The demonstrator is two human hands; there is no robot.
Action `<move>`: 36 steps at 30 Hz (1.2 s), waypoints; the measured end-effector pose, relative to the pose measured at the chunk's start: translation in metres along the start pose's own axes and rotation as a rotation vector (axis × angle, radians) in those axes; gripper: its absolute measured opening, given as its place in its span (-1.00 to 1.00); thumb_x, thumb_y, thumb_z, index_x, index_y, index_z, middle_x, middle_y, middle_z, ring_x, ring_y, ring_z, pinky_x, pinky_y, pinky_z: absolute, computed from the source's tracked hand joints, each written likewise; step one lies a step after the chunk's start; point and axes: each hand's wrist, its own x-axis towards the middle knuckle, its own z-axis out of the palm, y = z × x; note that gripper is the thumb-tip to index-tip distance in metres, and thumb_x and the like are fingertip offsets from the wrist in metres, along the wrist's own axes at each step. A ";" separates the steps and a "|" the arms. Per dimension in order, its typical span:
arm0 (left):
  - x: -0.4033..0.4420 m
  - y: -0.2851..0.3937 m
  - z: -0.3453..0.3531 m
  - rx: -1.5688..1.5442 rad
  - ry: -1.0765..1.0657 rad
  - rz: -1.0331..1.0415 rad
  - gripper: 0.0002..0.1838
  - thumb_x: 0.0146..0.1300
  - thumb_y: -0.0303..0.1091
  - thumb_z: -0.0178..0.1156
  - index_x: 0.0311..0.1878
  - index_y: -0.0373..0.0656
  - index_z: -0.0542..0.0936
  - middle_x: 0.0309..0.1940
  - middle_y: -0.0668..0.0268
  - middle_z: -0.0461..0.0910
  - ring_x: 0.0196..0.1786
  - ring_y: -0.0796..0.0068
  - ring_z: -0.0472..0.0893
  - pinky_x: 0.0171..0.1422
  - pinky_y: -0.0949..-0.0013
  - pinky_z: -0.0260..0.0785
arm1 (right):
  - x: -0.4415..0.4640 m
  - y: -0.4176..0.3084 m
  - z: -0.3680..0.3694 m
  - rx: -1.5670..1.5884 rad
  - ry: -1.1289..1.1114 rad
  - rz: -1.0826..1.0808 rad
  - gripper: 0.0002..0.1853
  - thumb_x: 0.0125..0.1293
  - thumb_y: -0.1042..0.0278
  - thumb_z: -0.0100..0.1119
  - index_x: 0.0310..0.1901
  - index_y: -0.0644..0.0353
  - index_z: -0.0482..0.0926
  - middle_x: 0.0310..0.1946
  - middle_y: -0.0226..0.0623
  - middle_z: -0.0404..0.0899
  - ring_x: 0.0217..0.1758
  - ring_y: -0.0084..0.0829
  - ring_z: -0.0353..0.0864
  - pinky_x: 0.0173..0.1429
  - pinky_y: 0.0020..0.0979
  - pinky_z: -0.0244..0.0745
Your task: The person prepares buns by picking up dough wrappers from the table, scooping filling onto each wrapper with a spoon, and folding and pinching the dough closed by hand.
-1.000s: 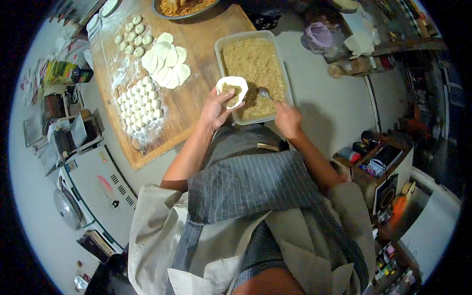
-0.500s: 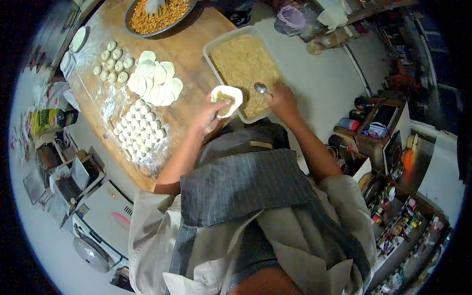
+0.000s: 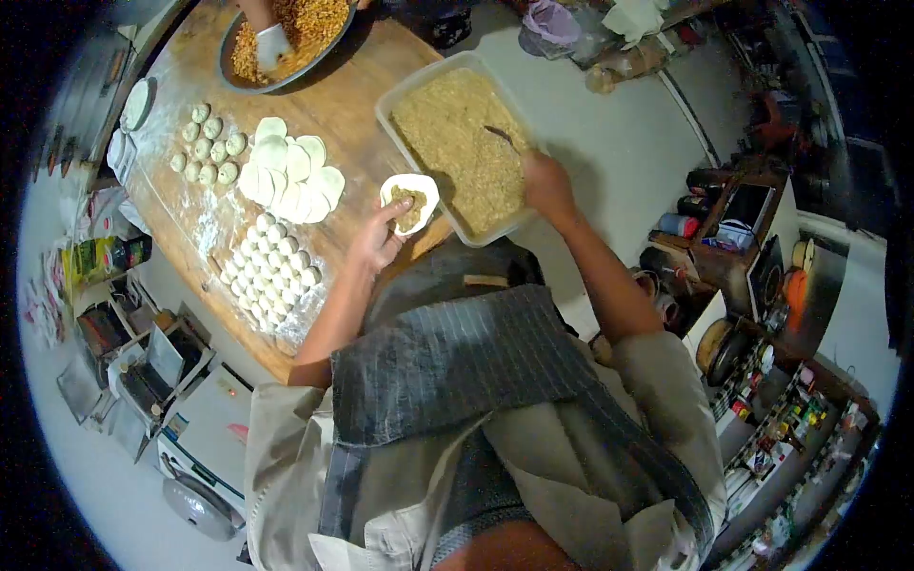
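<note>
My left hand (image 3: pixel 381 240) holds a round dough wrapper (image 3: pixel 430 194) with brownish filling on it. The thumb of that hand rests on the filling. Beside it stands a clear plastic tub (image 3: pixel 383 107) full of mushy tan filling (image 3: pixel 447 124), overhanging the table's edge. My right hand (image 3: pixel 549 187), at the tub's right side, grips a metal spoon (image 3: pixel 499 132); its bowl is over or touching the filling, I cannot tell which. Flat dough rounds (image 3: pixel 293 164) lie overlapped to the left of my left hand. Nearer me are many small dough pieces (image 3: pixel 271 271) in floury rows.
On the wooden table (image 3: pixel 381 52), a group of round dough balls (image 3: pixel 211 147) sits at the left. A co-worker's gloved hand (image 3: pixel 273 46) is in a dark bowl (image 3: pixel 228 71) of orange-brown bits at the far end. Shelves with bottles (image 3: pixel 790 419) line the right side.
My right hand has moved the spoon away from the wrapper, farther over the tub's filling. My left hand still holds the wrapper. The co-worker's gloved hand has shifted in the bowl.
</note>
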 end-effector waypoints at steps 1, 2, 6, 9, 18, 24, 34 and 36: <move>-0.001 0.003 0.005 0.004 0.001 0.002 -0.61 0.26 -0.53 0.15 0.13 -0.21 0.32 -0.04 0.13 0.56 -0.04 0.25 0.64 -0.01 0.20 0.60 | 0.012 -0.003 -0.001 -0.054 -0.030 0.041 -0.78 0.32 0.33 -0.12 -0.33 0.25 0.50 -0.35 0.08 0.57 -0.22 0.08 0.57 -0.13 0.04 0.46; -0.005 0.006 0.009 0.005 0.007 -0.006 -0.61 0.25 -0.53 0.16 0.13 -0.22 0.33 -0.04 0.13 0.57 -0.04 0.25 0.64 0.00 0.20 0.60 | 0.021 -0.006 -0.003 -0.108 -0.064 0.083 -0.78 0.32 0.32 -0.12 -0.32 0.25 0.50 -0.35 0.08 0.57 -0.21 0.07 0.58 -0.13 0.03 0.46; -0.002 0.003 0.005 0.006 0.046 0.015 -0.62 0.24 -0.54 0.16 0.12 -0.24 0.35 -0.05 0.14 0.57 -0.05 0.27 0.64 0.00 0.21 0.60 | 0.034 -0.009 -0.008 -0.183 -0.187 0.134 -0.80 0.30 0.31 -0.09 -0.30 0.22 0.51 -0.33 0.02 0.59 -0.20 0.06 0.60 -0.13 0.01 0.48; -0.001 0.001 0.003 0.000 0.072 0.001 -0.62 0.24 -0.55 0.16 0.11 -0.24 0.37 -0.04 0.15 0.58 -0.05 0.27 0.64 -0.01 0.22 0.60 | 0.030 -0.014 -0.016 -0.214 -0.214 0.161 -0.81 0.27 0.32 -0.07 -0.30 0.20 0.52 -0.33 -0.02 0.60 -0.19 0.04 0.61 -0.12 -0.01 0.50; 0.010 -0.003 0.009 0.067 -0.015 -0.057 -0.65 0.26 -0.51 0.17 0.11 -0.21 0.40 -0.06 0.18 0.59 -0.04 0.35 0.63 0.02 0.30 0.58 | 0.005 0.002 -0.014 0.033 -0.321 0.064 -0.83 0.19 0.37 -0.02 -0.34 0.25 0.54 -0.36 -0.02 0.62 -0.31 -0.02 0.62 -0.20 -0.04 0.50; 0.012 0.002 0.020 -0.080 -0.036 -0.141 -0.60 0.46 -0.15 -0.09 0.16 -0.24 0.39 0.05 0.13 0.55 0.08 0.27 0.59 0.18 0.19 0.49 | -0.036 -0.074 -0.072 0.609 -0.424 0.284 -0.80 0.28 0.39 -0.01 -0.23 0.23 0.61 -0.40 -0.09 0.61 -0.28 -0.13 0.63 -0.18 -0.14 0.49; 0.005 0.003 0.026 -0.248 -0.150 -0.079 -0.55 0.41 -0.13 -0.07 0.17 -0.28 0.40 0.10 0.09 0.54 0.13 0.16 0.55 0.26 0.09 0.42 | -0.059 -0.089 -0.057 0.195 -0.283 -0.119 -0.66 0.40 0.25 -0.18 -0.02 0.17 0.57 -0.07 -0.07 0.61 -0.04 -0.03 0.59 0.04 -0.11 0.49; 0.009 0.005 0.013 -0.239 -0.137 -0.024 -0.58 0.39 -0.18 -0.03 0.17 -0.29 0.40 0.09 0.09 0.53 0.13 0.16 0.55 0.26 0.09 0.43 | -0.057 -0.080 -0.065 0.337 -0.166 -0.124 -0.66 0.40 0.23 -0.17 -0.01 0.16 0.57 -0.05 -0.07 0.60 -0.04 -0.04 0.59 0.04 -0.10 0.49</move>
